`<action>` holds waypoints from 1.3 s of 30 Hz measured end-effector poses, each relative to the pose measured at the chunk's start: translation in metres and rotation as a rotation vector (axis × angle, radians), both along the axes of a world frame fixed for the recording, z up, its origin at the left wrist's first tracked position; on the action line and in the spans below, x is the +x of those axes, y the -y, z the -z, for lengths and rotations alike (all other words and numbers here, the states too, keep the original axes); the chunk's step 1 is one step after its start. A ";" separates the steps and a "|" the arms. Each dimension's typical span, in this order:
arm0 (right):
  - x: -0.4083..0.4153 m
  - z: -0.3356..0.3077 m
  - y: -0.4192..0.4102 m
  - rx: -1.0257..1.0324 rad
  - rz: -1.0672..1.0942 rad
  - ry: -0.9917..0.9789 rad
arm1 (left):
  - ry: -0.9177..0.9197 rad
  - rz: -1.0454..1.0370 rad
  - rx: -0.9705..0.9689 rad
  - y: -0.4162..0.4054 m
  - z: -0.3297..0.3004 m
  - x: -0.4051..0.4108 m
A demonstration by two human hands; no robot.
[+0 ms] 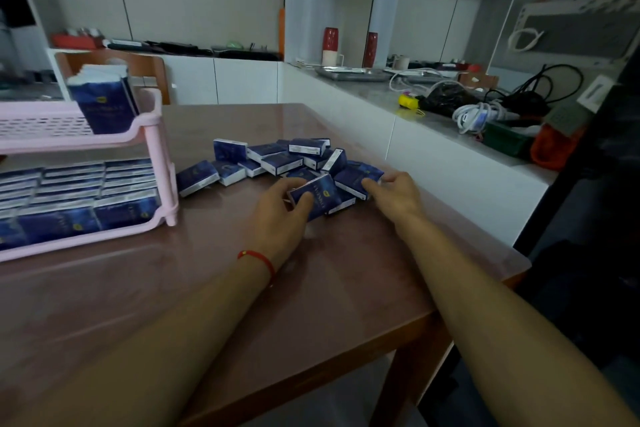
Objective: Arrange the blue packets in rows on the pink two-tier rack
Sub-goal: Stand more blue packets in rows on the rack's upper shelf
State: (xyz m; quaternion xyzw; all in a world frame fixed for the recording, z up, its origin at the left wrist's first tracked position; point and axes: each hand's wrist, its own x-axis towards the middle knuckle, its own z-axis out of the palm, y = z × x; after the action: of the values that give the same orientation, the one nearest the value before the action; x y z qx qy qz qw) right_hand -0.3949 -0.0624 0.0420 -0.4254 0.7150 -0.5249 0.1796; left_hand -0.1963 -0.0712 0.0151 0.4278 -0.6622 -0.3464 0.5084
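A pink two-tier rack [157, 135] stands at the table's left. Its lower tier is filled with rows of blue packets [74, 191]. Its upper tier holds a few upright blue packets [104, 104] at the right end. A loose pile of blue packets [280, 158] lies on the table's middle. My left hand [280, 215] grips one blue packet [317, 194] at the pile's near edge. My right hand [398, 192] pinches another packet [353, 180] just to the right of it.
The brown table [242, 288] ends close on the right. A white counter [398, 97] beyond it carries cables, a yellow item, a metal tray and red vases. A wooden chair [152, 73] stands behind the rack.
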 end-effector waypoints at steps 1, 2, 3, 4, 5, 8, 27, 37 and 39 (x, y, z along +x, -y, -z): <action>-0.001 0.002 0.002 -0.012 0.012 0.071 | -0.007 -0.005 0.010 0.001 -0.001 0.002; -0.001 0.003 -0.002 -0.032 0.007 0.149 | -0.012 -0.009 0.016 0.001 -0.001 0.003; -0.002 0.003 -0.006 -0.069 -0.005 0.206 | -0.006 -0.018 0.020 0.001 -0.002 0.004; -0.002 0.001 -0.014 -0.104 -0.032 0.241 | 0.005 -0.029 0.022 0.001 -0.003 0.005; -0.003 -0.003 -0.023 -0.137 -0.071 0.255 | 0.009 -0.039 0.025 0.001 -0.003 0.006; -0.006 -0.016 -0.049 -0.211 -0.250 0.199 | -0.024 -0.038 0.067 0.002 -0.005 0.006; 0.119 -0.083 -0.034 -0.083 -0.793 -0.490 | -0.237 0.242 0.132 -0.031 -0.051 0.130; 0.198 -0.149 -0.012 -0.178 -1.007 -0.417 | -0.069 0.025 -0.231 -0.032 -0.099 0.214; 0.212 -0.157 -0.001 -0.182 -1.010 -0.441 | -0.039 -0.086 -0.302 -0.029 -0.100 0.228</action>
State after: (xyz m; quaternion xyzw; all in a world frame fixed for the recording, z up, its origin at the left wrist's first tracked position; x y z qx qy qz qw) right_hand -0.1833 -0.0618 0.1991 -0.8287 0.3949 -0.3317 0.2175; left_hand 0.0319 -0.0426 0.1154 0.3675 -0.6778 -0.2290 0.5942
